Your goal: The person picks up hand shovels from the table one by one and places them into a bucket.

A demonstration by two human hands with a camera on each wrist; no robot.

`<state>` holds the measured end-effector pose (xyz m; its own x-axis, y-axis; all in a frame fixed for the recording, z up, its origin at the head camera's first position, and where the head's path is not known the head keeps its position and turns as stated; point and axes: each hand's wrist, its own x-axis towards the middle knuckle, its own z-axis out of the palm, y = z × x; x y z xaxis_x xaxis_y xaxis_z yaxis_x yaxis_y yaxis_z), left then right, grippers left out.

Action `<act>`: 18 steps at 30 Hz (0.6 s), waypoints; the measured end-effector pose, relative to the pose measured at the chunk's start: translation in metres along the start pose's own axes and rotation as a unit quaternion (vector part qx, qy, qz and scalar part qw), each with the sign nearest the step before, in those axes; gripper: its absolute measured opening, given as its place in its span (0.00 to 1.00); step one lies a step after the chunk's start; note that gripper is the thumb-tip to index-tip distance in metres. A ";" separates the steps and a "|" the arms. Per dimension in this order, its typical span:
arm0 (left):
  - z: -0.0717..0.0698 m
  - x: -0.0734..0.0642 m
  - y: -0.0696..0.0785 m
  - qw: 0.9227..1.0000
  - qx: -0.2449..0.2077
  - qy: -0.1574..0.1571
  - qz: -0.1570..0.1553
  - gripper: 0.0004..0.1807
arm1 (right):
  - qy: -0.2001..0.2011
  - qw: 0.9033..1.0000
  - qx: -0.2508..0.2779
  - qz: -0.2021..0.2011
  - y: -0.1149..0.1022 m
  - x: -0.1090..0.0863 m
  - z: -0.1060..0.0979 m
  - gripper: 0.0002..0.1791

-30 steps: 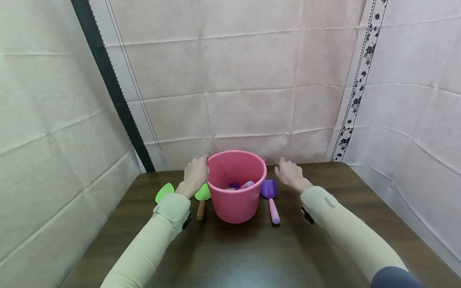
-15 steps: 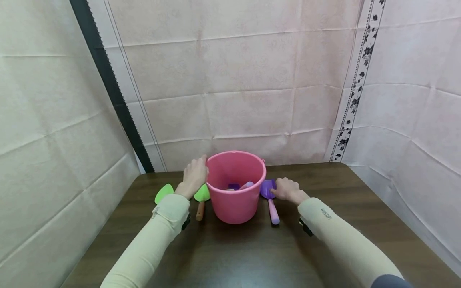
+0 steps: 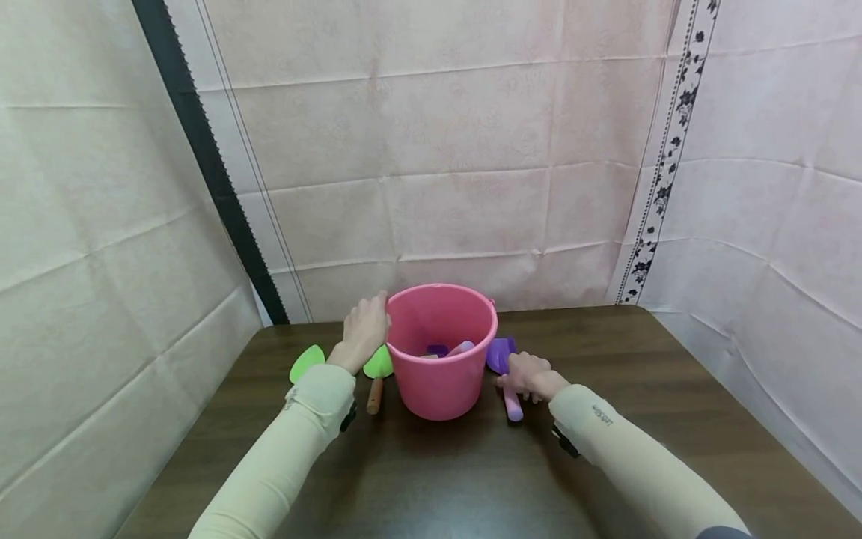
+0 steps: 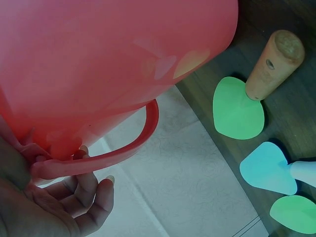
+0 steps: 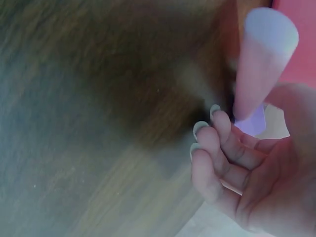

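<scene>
A pink bucket (image 3: pixel 441 389) stands upright with a purple piece and a lilac-pink handle end (image 3: pixel 465 347) showing inside. My left hand (image 3: pixel 366 329) grips its left rim, beside the root of the curved pink bail handle (image 4: pixel 113 160); the fingers curl in the left wrist view. To the right of the bucket lies a toy shovel (image 3: pixel 498 355) with a purple blade and a pink-lilac handle (image 5: pixel 261 69). My right hand (image 3: pixel 530 376) pinches that handle near the blade, thumb on one side and fingers on the other.
Left of the bucket lie a green trowel (image 3: pixel 378 362) with a wooden handle (image 3: pixel 375 395) and another green blade (image 3: pixel 307 362). The left wrist view also shows a light-blue trowel (image 4: pixel 266 168) between them. Pale cloth (image 3: pixel 465 150) hangs behind the dark wooden table (image 3: pixel 431 486).
My right hand has come down and toward me, from beyond the toy shovel's blade to its handle. The left hand stays on the bucket's rim, and the bucket has not moved.
</scene>
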<state>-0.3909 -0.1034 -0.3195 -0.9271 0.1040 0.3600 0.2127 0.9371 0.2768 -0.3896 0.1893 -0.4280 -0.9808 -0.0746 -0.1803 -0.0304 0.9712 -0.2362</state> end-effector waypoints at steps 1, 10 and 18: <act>0.000 0.000 0.000 1.000 0.001 0.000 -0.001 0.12 | 0.001 1.000 -0.004 -0.001 -0.001 -0.001 0.001 0.21; -0.002 0.000 0.000 1.000 -0.003 -0.002 -0.003 0.15 | 0.034 0.999 -0.022 -0.015 -0.004 -0.003 0.003 0.19; -0.001 -0.002 0.000 1.000 -0.006 -0.011 -0.005 0.16 | 0.070 0.997 -0.029 -0.032 0.005 -0.005 0.007 0.20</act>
<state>-0.3883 -0.1039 -0.3189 -0.9357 0.1023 0.3376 0.2069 0.9343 0.2902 -0.3838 0.1934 -0.4355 -0.9936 -0.1091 -0.0301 -0.1016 0.9770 -0.1874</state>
